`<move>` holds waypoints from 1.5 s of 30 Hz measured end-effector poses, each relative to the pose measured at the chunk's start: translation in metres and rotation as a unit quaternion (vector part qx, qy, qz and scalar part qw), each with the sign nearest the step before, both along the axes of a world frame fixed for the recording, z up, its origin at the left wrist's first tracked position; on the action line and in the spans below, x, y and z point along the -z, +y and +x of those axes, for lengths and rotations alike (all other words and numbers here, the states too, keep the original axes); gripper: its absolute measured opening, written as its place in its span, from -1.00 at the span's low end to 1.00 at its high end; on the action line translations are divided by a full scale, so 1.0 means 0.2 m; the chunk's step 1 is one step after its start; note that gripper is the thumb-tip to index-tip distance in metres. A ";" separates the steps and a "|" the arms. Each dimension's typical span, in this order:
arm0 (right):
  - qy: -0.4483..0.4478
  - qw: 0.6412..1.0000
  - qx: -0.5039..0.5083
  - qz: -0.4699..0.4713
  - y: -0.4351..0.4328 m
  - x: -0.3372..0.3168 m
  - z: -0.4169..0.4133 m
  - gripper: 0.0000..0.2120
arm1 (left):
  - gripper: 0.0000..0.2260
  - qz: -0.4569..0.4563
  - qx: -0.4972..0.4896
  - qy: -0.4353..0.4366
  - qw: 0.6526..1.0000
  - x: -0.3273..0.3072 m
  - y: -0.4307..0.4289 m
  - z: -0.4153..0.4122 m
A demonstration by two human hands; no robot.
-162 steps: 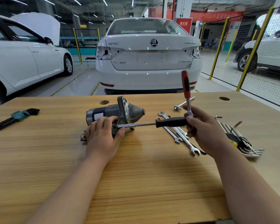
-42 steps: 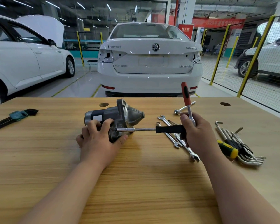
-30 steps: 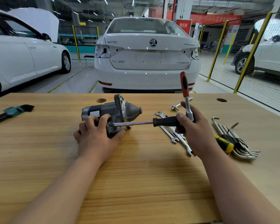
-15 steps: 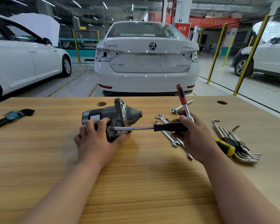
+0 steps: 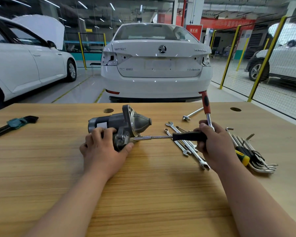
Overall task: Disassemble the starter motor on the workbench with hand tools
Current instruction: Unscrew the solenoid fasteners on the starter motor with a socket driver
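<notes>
1. The starter motor [image 5: 113, 120] lies on its side on the wooden surface [image 5: 143, 194], a little left of centre. Its nose cone points right and its mounting flange stands upright.
2. Your left hand [image 5: 102, 151] grips the motor from the near side. The fingers curl over the top of the body, and the thumb lies against the end of the smaller, lower cylinder.
3. Your right hand [image 5: 214, 146] is closed round the black handle of a driver [image 5: 188, 136]. You hold the tool level, and its steel shaft runs left to the end face of the smaller cylinder, meeting it just beside your left thumb. I cannot tell whether the tip sits on a fastener.
4. The same hand also holds a red-handled ratchet [image 5: 205, 103], which stands nearly upright above your knuckles, grip uppermost.
5. Several spanners [image 5: 186, 147] lie fanned on the surface below the driver, between the motor and your right hand.
6. A bundle of loose hex keys [image 5: 258, 161] lies just right of your right wrist, with a yellow-and-black screwdriver [image 5: 241, 157] lying among them.
7. A steel bar [image 5: 193, 114] lies behind the spanners.
8. A hex key set [image 5: 15, 123] in a teal holder sits at the far left, well apart from the motor.
9. A white car [image 5: 157, 65] stands beyond the far edge of the surface.
</notes>
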State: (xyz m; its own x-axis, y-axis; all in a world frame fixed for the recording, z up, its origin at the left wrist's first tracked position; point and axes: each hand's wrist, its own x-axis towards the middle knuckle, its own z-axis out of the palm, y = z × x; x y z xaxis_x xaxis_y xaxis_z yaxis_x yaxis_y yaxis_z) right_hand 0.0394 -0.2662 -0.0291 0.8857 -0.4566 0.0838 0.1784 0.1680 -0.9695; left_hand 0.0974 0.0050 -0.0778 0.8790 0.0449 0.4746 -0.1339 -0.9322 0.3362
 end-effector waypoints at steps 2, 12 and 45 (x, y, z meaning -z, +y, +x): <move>0.009 1.000 0.007 0.000 0.00 0.00 0.00 -0.90 | -0.35 -0.010 0.007 0.004 1.000 0.00 0.01 0.00; 0.065 0.996 -0.009 0.067 0.04 0.04 0.04 -0.91 | -0.49 -0.051 0.014 -0.043 0.998 -0.02 0.01 -0.02; 0.001 0.983 -0.049 -0.176 -0.02 0.05 0.07 -0.91 | -0.59 -0.080 0.040 -0.099 0.991 -0.05 0.01 -0.04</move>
